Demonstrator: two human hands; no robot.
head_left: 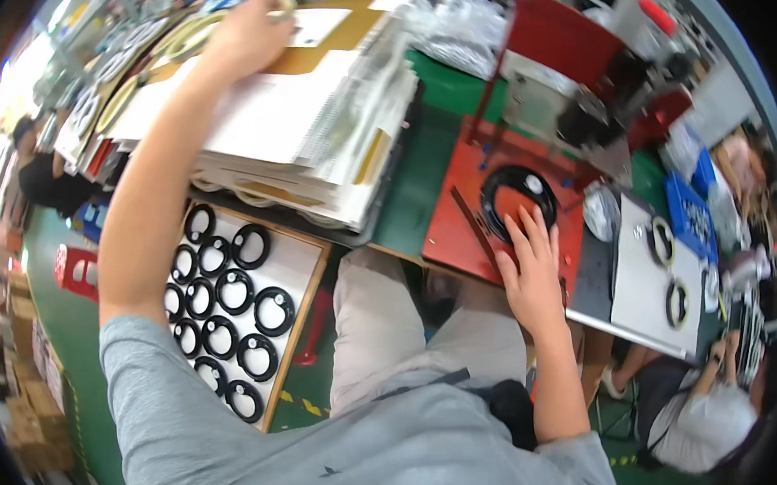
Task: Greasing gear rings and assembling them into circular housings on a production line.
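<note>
At the far left of the bench, my left hand (253, 37) is closed at the edge of a pale yellow ring (283, 10), part of which shows beside the fingers. Below it lies a tall stack of white sheets (275, 106). My right hand (531, 264) has its fingers stretched out, their tips resting on the near right side of a black ring (491, 201). That ring lies flat on the red base plate (451, 238) of a bench machine (563, 32), and a small white spot shows on it.
Left of my legs, a wood-edged tray (308, 322) holds several black rings (234, 291). More pale rings (185, 39) lie on the stack's far left. A clear plastic bag (459, 30) sits behind. To the right are a white board (630, 284), a blue bin (691, 212) and a seated person (698, 419).
</note>
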